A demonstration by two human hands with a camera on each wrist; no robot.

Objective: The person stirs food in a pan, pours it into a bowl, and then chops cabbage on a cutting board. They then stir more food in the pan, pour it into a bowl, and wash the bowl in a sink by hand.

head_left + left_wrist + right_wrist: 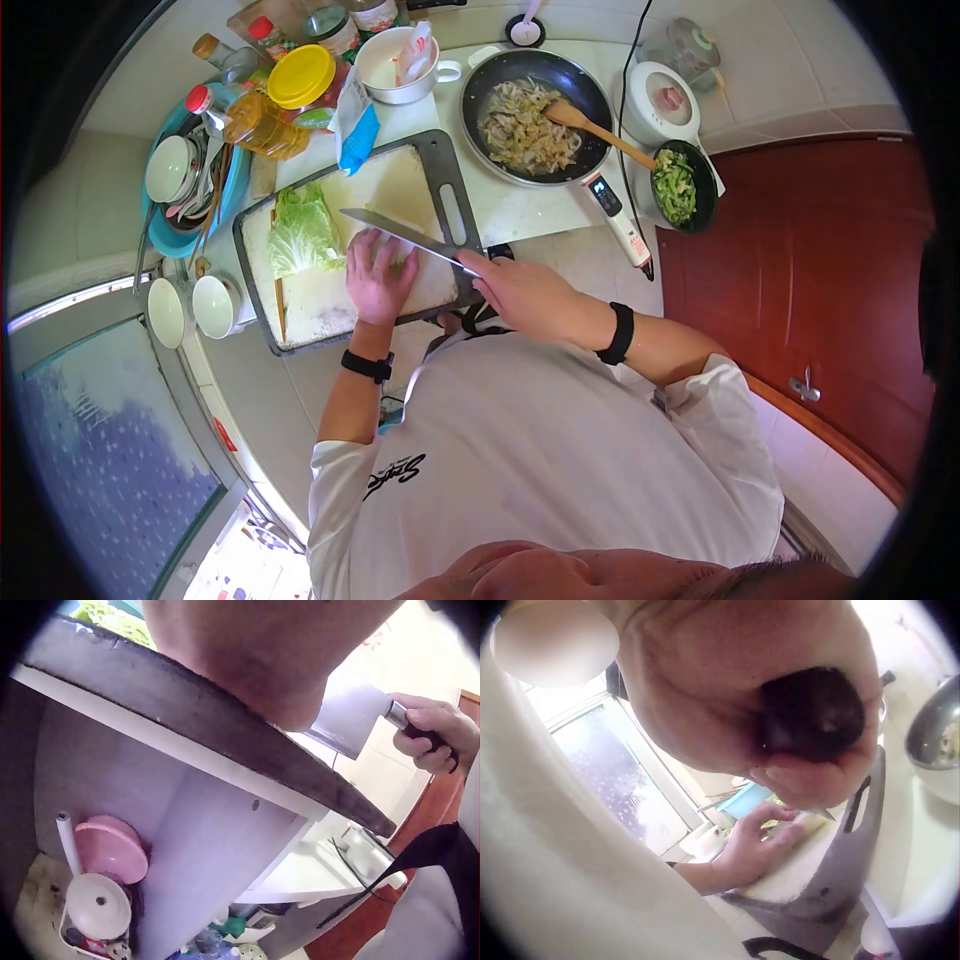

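A cleaver with a broad blade [405, 234] [349, 720] is gripped by its dark handle in my right hand [535, 298] [435, 735] [742, 690]. The blade reaches over the cutting board [330, 300] [817, 892], its far end near the lettuce leaves [303, 232]. My left hand [380, 285] [754, 851] rests at the board's near side, fingers spread and slightly bent, close beside the blade. Whether a small pale piece lies under its fingertips, I cannot tell. The leaves lie flat, left of that hand.
Behind the board stand a white pot [395, 95], an oil bottle [262, 125] and jars. To the right are a pan of food [470, 95] with a wooden spatula [610, 135] and a bowl of chopped greens [712, 190]. A blue basin [172, 240] and white bowls [215, 305] sit left.
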